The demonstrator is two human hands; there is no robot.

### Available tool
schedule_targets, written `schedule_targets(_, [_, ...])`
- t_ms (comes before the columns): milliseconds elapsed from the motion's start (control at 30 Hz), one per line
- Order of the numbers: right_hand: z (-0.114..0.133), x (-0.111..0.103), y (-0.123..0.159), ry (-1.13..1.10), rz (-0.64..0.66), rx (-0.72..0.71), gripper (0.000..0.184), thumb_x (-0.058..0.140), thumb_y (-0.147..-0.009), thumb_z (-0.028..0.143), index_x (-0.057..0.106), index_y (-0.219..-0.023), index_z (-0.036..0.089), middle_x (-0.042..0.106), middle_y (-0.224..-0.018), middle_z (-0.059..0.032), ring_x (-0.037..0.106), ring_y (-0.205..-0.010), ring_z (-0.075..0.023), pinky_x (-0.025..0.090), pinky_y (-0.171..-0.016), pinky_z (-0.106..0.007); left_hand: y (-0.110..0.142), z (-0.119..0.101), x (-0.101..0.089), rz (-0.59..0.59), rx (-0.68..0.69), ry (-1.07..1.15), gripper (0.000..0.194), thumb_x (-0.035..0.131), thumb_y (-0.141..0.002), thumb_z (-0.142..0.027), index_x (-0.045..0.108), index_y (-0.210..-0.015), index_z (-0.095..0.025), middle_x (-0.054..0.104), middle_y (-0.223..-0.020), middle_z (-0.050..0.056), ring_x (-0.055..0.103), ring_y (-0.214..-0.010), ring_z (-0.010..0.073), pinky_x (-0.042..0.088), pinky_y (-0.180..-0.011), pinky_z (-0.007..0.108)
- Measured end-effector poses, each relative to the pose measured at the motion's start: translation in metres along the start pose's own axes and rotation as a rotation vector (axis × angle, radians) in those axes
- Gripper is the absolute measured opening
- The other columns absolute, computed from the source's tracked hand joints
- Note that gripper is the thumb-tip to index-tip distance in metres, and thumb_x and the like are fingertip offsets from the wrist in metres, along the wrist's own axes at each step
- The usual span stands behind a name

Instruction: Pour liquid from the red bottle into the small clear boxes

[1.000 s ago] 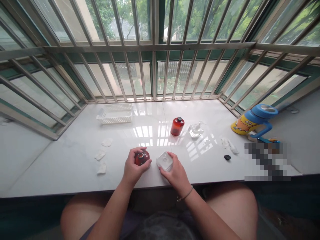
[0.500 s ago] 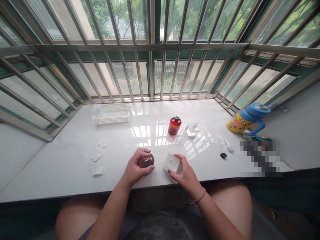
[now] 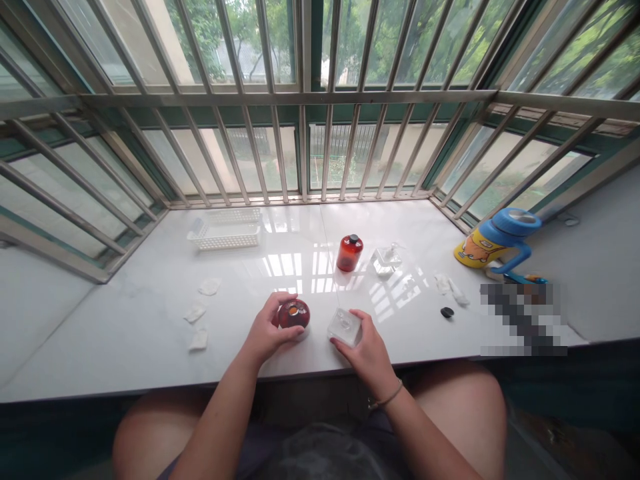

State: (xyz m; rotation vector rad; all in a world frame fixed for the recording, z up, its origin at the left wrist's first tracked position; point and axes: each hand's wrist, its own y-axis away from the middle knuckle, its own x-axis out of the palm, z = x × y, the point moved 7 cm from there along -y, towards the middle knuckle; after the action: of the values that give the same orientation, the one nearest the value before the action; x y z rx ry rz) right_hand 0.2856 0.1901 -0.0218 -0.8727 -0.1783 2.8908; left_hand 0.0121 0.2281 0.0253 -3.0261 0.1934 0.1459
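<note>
My left hand (image 3: 264, 333) is closed around a reddish-brown, rounded bottle (image 3: 296, 312), gripping its sides with the thumb in front. No cap is on this bottle, and its round mouth shows on top. A small gap to the right, my right hand (image 3: 369, 348) grips a clear square bottle (image 3: 343, 325) between thumb and fingers. Beyond the hands stands a second red bottle (image 3: 349, 255) with a black cap on. Beside that one is another clear square bottle (image 3: 385, 262) with a transparent top. A loose black cap (image 3: 447, 312) lies farther right.
White crumpled pieces of tissue (image 3: 199, 340) lie at left, more tissue (image 3: 443, 285) at right. A white perforated basket (image 3: 225, 241) sits at the back left. At right stands a blue and yellow flask (image 3: 493, 241), near a pixelated patch. Metal window bars (image 3: 327, 147) border the white counter (image 3: 135, 340).
The red bottle in my left hand has tilted or lifted slightly, so its open mouth faces me more. My right hand and the clear bottle have barely shifted. The camera view moved a little.
</note>
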Motion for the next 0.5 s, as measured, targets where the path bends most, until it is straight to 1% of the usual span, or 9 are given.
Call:
schedule_targets(67, [0.001, -0.004, 0.0, -0.001, 0.007, -0.015, 0.069, 0.084, -0.081, 0.05, 0.052, -0.138, 0.026, 0.068, -0.135, -0.0108, 0.069, -0.124, -0.0335, 0.057, -0.108, -0.054, 0.001, 0.0, 0.001, 0.047, -0.06, 0.034, 0.074, 0.096, -0.075, -0.043, 0.066, -0.141, -0.028, 0.068, -0.14, 0.013, 0.069, -0.13, 0.0359, 0.055, -0.115, 0.052])
schedule_targets(133, [0.002, -0.007, 0.001, -0.003, 0.019, -0.024, 0.07, 0.084, -0.081, 0.05, 0.052, -0.139, 0.026, 0.067, -0.136, -0.0108, 0.069, -0.125, -0.0334, 0.057, -0.108, -0.054, 0.004, -0.002, 0.006, 0.104, -0.086, 0.106, 0.083, 0.092, -0.081, -0.044, 0.054, -0.153, -0.031, 0.068, -0.146, 0.014, 0.069, -0.132, 0.0354, 0.056, -0.114, 0.052])
schedule_targets(167, [0.002, -0.008, 0.002, -0.004, 0.024, -0.028, 0.07, 0.084, -0.082, 0.05, 0.052, -0.14, 0.026, 0.067, -0.137, -0.0108, 0.068, -0.125, -0.0334, 0.057, -0.108, -0.054, 0.005, -0.005, 0.008, 0.122, -0.078, 0.131, 0.082, 0.089, -0.084, -0.045, 0.05, -0.156, -0.032, 0.066, -0.149, 0.015, 0.068, -0.134, 0.0355, 0.055, -0.114, 0.052])
schedule_targets(200, [0.002, -0.009, 0.002, -0.006, 0.026, -0.032, 0.07, 0.084, -0.082, 0.05, 0.053, -0.14, 0.027, 0.067, -0.138, -0.0109, 0.068, -0.126, -0.0335, 0.057, -0.108, -0.054, 0.006, -0.007, 0.01, 0.132, -0.064, 0.137, 0.078, 0.085, -0.087, -0.047, 0.05, -0.155, -0.032, 0.064, -0.153, 0.015, 0.066, -0.136, 0.0359, 0.055, -0.115, 0.052])
schedule_targets(267, [0.004, -0.011, 0.004, -0.013, 0.027, -0.036, 0.07, 0.083, -0.083, 0.051, 0.053, -0.141, 0.027, 0.067, -0.139, -0.0112, 0.068, -0.126, -0.0335, 0.058, -0.107, -0.054, 0.008, -0.007, 0.014, 0.126, -0.035, 0.097, 0.067, 0.08, -0.091, -0.05, 0.055, -0.15, -0.03, 0.059, -0.159, 0.016, 0.063, -0.141, 0.037, 0.054, -0.116, 0.052])
schedule_targets(300, [0.005, -0.013, 0.005, -0.019, 0.026, -0.036, 0.07, 0.083, -0.083, 0.051, 0.053, -0.142, 0.027, 0.066, -0.139, -0.0114, 0.069, -0.126, -0.0334, 0.059, -0.106, -0.054, 0.008, -0.006, 0.016, 0.105, -0.02, 0.068, 0.067, 0.081, -0.09, -0.051, 0.057, -0.149, -0.029, 0.057, -0.161, 0.016, 0.061, -0.143, 0.0378, 0.053, -0.118, 0.052])
schedule_targets(333, [0.006, -0.014, 0.005, -0.027, 0.026, -0.035, 0.07, 0.083, -0.083, 0.051, 0.053, -0.142, 0.027, 0.066, -0.14, -0.0117, 0.069, -0.125, -0.0334, 0.06, -0.105, -0.053, 0.008, -0.003, 0.017, 0.074, -0.006, 0.042, 0.072, 0.085, -0.086, -0.05, 0.057, -0.148, -0.028, 0.055, -0.162, 0.017, 0.059, -0.145, 0.0385, 0.051, -0.12, 0.053])
schedule_targets(433, [0.009, -0.017, 0.006, -0.048, 0.025, -0.03, 0.07, 0.084, -0.083, 0.051, 0.054, -0.142, 0.027, 0.066, -0.141, -0.0122, 0.069, -0.125, -0.0337, 0.06, -0.105, -0.053, 0.007, 0.006, 0.019, -0.045, 0.019, -0.014, 0.094, 0.101, -0.068, -0.044, 0.053, -0.147, -0.027, 0.055, -0.159, 0.018, 0.057, -0.146, 0.0387, 0.048, -0.122, 0.055])
schedule_targets(500, [0.01, -0.018, 0.006, -0.056, 0.027, -0.028, 0.07, 0.084, -0.083, 0.05, 0.054, -0.141, 0.027, 0.066, -0.141, -0.0122, 0.068, -0.126, -0.0338, 0.06, -0.105, -0.053, 0.006, 0.011, 0.019, -0.114, 0.024, -0.056, 0.094, 0.104, -0.061, -0.042, 0.056, -0.141, -0.027, 0.058, -0.153, 0.016, 0.061, -0.141, 0.0374, 0.05, -0.12, 0.055])
